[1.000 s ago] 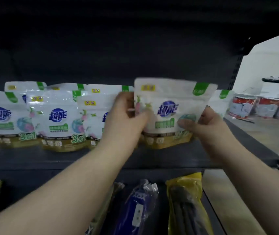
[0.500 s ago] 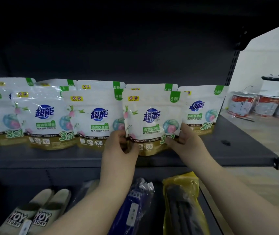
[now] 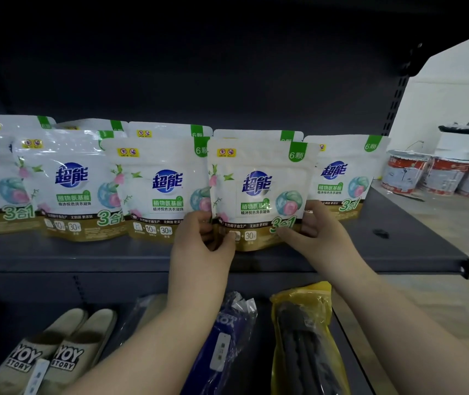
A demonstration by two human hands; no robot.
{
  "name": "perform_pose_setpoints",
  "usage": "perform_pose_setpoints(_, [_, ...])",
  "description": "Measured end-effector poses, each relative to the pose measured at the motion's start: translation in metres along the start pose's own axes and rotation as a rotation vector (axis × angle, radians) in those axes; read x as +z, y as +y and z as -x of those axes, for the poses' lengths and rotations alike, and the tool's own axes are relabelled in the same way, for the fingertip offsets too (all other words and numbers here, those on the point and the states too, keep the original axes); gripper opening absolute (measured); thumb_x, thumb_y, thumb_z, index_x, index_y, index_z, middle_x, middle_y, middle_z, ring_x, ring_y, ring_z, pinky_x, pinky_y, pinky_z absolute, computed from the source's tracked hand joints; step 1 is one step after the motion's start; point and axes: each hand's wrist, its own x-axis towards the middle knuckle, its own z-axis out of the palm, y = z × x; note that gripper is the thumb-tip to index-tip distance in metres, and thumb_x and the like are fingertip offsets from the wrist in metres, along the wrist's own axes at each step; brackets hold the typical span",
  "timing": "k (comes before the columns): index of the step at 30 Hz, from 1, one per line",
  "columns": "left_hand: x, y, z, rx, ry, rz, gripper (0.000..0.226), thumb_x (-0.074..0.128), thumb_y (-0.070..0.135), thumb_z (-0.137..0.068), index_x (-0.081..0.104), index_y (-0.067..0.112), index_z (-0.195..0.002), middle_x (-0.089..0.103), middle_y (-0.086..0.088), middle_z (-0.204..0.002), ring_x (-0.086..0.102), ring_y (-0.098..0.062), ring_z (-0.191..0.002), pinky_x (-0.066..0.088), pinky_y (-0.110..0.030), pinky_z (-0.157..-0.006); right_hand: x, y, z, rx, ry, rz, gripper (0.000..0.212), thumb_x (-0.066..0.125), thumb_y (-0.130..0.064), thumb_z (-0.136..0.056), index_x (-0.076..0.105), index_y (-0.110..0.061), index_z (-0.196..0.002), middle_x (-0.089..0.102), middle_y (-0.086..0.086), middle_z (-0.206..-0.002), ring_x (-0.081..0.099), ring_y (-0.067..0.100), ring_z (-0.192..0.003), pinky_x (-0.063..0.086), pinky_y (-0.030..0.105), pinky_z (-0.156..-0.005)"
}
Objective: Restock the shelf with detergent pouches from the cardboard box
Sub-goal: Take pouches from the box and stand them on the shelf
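Note:
A white detergent pouch (image 3: 257,192) with a blue logo and gold base stands upright on the dark grey shelf (image 3: 398,240), in the front row. My left hand (image 3: 199,246) pinches its lower left corner. My right hand (image 3: 317,238) grips its lower right corner. Several matching pouches stand beside it: one (image 3: 159,189) to the left, one (image 3: 341,178) behind to the right, more (image 3: 73,183) further left in two rows. The cardboard box is out of sight.
The shelf's right end (image 3: 462,266) has bare room past the last pouch. Below, a lower shelf holds beige slippers (image 3: 56,354), a blue wrapped pack (image 3: 221,346) and a yellow wrapped pack (image 3: 304,337). Paint cans (image 3: 438,175) stand on the floor at right.
The pouch came down from mid-air onto the shelf's front row. Both hands slid from its sides down to its bottom corners, and the view shifted down a little.

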Motion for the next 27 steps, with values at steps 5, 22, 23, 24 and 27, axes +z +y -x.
perform_pose_setpoints(5, [-0.003, -0.006, -0.004, 0.006, 0.002, -0.003, 0.035, 0.075, 0.027, -0.083, 0.057, 0.025, -0.113, 0.062, 0.009, -0.107, 0.060, 0.002, -0.095, 0.045, -0.009, -0.073, -0.002, 0.000, 0.003, 0.026, 0.066, -0.027, 0.042, 0.080, -0.020, -0.082, 0.056, -0.027, -0.115, 0.074, -0.008, -0.108, 0.070, 0.007, -0.101, 0.057, 0.034, -0.092])
perform_pose_setpoints(22, [-0.113, -0.164, 0.126, -0.534, -1.022, -0.582, 0.015, 0.055, 0.029, -0.089, 0.069, 0.024, -0.087, 0.074, -0.003, -0.093, 0.069, -0.016, -0.089, 0.049, -0.025, -0.074, 0.148, 0.044, 0.159, 0.141, -0.835, 0.242, 0.004, 0.068, -0.031, -0.086, 0.070, -0.029, -0.088, 0.072, -0.008, -0.084, 0.066, 0.004, -0.077, 0.055, 0.026, -0.076])
perform_pose_setpoints(23, [-0.118, -0.183, 0.137, -0.570, -1.163, -0.736, 0.022, 0.055, 0.031, -0.091, 0.070, 0.018, -0.100, 0.072, -0.008, -0.105, 0.068, -0.022, -0.099, 0.049, -0.026, -0.078, 0.166, 0.053, 0.169, 0.144, -0.965, 0.342, 0.007, 0.066, -0.030, -0.087, 0.070, -0.028, -0.091, 0.071, -0.009, -0.086, 0.065, 0.003, -0.079, 0.054, 0.024, -0.076])
perform_pose_setpoints(24, [-0.122, -0.202, 0.148, -0.611, -1.314, -0.860, 0.031, 0.055, 0.035, -0.092, 0.069, 0.013, -0.110, 0.070, -0.012, -0.114, 0.066, -0.026, -0.106, 0.050, -0.028, -0.083, 0.183, 0.063, 0.180, 0.152, -1.090, 0.450, 0.011, 0.064, -0.030, -0.087, 0.070, -0.025, -0.095, 0.071, -0.007, -0.088, 0.066, 0.007, -0.083, 0.052, 0.025, -0.076])
perform_pose_setpoints(27, [-0.127, -0.263, 0.177, -0.726, -1.548, -1.004, 0.045, 0.061, 0.039, -0.089, 0.064, 0.011, -0.124, 0.066, -0.012, -0.122, 0.064, -0.030, -0.112, 0.051, -0.037, -0.097, 0.230, 0.096, 0.211, 0.300, -1.403, 0.688, 0.021, 0.061, -0.031, -0.088, 0.070, -0.023, -0.106, 0.071, -0.004, -0.098, 0.068, 0.021, -0.097, 0.053, 0.030, -0.081])
